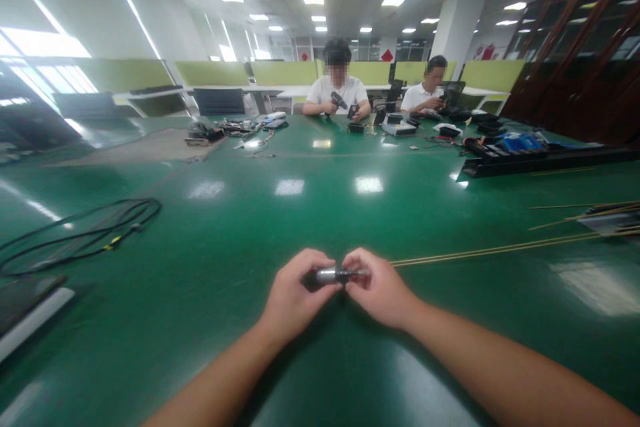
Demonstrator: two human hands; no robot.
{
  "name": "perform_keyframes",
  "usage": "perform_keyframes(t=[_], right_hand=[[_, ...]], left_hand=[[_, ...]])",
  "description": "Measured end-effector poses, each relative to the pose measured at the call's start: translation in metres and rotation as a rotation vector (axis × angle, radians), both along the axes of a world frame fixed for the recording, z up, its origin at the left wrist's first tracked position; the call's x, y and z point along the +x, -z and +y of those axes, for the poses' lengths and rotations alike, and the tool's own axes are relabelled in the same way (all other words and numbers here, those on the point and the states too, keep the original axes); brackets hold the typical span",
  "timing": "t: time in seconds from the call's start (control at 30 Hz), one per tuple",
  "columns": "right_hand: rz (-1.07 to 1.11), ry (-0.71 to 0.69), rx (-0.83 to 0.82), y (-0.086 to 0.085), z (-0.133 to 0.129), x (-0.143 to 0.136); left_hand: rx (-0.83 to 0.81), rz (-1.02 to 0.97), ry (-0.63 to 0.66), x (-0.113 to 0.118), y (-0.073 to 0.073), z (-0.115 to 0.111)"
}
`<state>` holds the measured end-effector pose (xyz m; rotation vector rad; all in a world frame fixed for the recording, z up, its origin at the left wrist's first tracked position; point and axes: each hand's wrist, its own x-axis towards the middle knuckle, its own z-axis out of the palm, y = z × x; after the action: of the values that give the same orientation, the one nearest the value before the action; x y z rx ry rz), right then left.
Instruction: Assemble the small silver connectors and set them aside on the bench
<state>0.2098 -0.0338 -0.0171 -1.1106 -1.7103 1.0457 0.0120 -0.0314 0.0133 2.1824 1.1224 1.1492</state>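
Note:
Between my hands, level above the green table, lies a small cylindrical part (327, 274) with a silver body and a darker, thinner right end; its exact kind is not clear. My left hand (295, 290) is closed around the silver end, thumb below and fingers above. At the dark, narrow end, my right hand (380, 290) is closed too, with thumb and fingertips pinching it. Part of each end is hidden by the fingers.
Thin yellow rods (480, 254) lie right of my hands. A coiled black cable (125, 213) lies at left, near a dark flat object (30, 297). Across the green table (240, 227), a person (336, 90) holds a power drill (339, 100); another person (425, 93) sits further right.

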Motion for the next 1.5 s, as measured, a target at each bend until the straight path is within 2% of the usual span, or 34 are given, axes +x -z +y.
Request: perform_keyframes(t=[0.23,0.43,1.5], right_hand=[[0.000,0.018,0.103,-0.001,-0.001,-0.001],[0.004,0.043,0.194,-0.009,-0.001,0.001],[0.034,0.048,0.236,-0.010,0.001,0.004]], left_hand=[[0.009,0.000,-0.010,0.002,-0.002,-0.002],[0.028,-0.001,0.020,0.000,0.000,0.000],[0.053,-0.004,0.037,-0.002,-0.003,0.000]])
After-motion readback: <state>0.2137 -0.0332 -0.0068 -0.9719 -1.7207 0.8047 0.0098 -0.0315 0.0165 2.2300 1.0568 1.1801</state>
